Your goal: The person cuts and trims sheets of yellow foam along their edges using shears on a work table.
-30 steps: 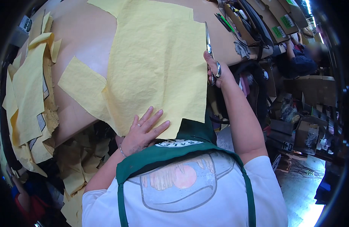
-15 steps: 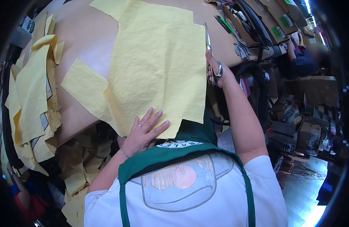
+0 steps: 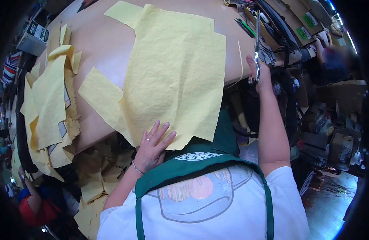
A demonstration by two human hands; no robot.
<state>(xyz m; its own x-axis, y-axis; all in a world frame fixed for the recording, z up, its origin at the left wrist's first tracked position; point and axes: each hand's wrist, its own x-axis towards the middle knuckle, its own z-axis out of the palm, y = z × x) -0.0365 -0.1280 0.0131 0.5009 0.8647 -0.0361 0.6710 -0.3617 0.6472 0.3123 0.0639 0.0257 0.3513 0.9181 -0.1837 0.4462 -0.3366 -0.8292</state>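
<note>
A large yellow sheet of soft, leather-like material [image 3: 174,76] lies over the table's near edge, its outline stepped and angled. Flat on its lower edge rests my left hand [image 3: 154,146], fingers spread, a ring and a bracelet on it. My right hand [image 3: 263,78] is closed around the handles of metal scissors [image 3: 257,40], off to the right of the sheet and apart from it. The blades point away from me and look closed. Between the scissors and the sheet, a thin yellow strip [image 3: 241,60] hangs at the table edge.
At left stands a stack of yellow pieces [image 3: 52,104]; more scraps [image 3: 92,176] lie below the table [image 3: 100,52]. Pens [image 3: 245,27] and cardboard boxes [image 3: 298,20] are at the far right. Another person [image 3: 332,64] is beyond them, and a red sleeve [image 3: 38,208] shows lower left.
My right hand has moved the scissors rightward, away from the sheet's edge. A thin strip now hangs loose beside it. My left hand stays on the sheet; the whole view has shifted slightly.
</note>
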